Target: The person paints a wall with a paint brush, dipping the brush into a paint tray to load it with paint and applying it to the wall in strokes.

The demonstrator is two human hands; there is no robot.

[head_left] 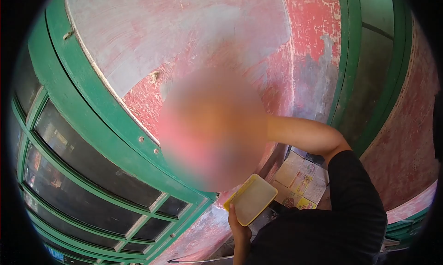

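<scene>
My left hand (241, 229) is at the lower middle, its fingers closed on the near edge of a shallow rectangular tray (252, 200). The tray has a yellow rim, and its inside looks pale and greyish. My right arm (302, 133) reaches left across the view toward the wall. A large blurred patch covers my right hand (212, 119), so its fingers and anything in them cannot be made out. The wall (184, 20) behind is peeling pink-red, with a smeared grey-white coat over much of its upper part.
A green-framed window (106, 145) with dark panes runs along the left. Another green frame (353, 57) stands to the right. Printed cardboard (300, 179) lies below my right arm, beyond the tray. A thin rod (198, 260) shows at the bottom edge.
</scene>
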